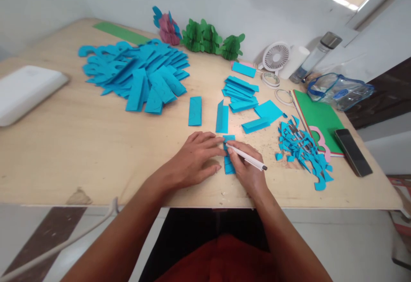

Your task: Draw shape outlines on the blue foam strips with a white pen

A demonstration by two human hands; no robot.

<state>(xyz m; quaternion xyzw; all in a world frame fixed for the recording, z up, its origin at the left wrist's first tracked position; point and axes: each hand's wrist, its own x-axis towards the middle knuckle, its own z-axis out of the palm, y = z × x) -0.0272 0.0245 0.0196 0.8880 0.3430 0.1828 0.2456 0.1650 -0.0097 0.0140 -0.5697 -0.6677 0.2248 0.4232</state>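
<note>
A white pen (247, 157) is pinched in my right hand (248, 166), its tip on a folded blue paper strip (229, 168) near the table's front. My left hand (195, 160) lies flat with fingers stretched out, the fingertips touching the strip's left edge. Part of the strip is hidden by my right hand. Just beyond it lie a half-open folded blue paper (222, 119) and another blue strip (195, 111). Further back is a stack of folded blue strips (240, 93), with a loose blue sheet (269, 110) beside it.
Left of centre lies a big pile of blue cut papers (138, 72). Blue scraps (302, 145), a green pad (321, 121) and a phone (353, 151) lie right. Along the wall stand green paper shapes (208, 37), a small fan (275, 56) and a bottle (316, 57).
</note>
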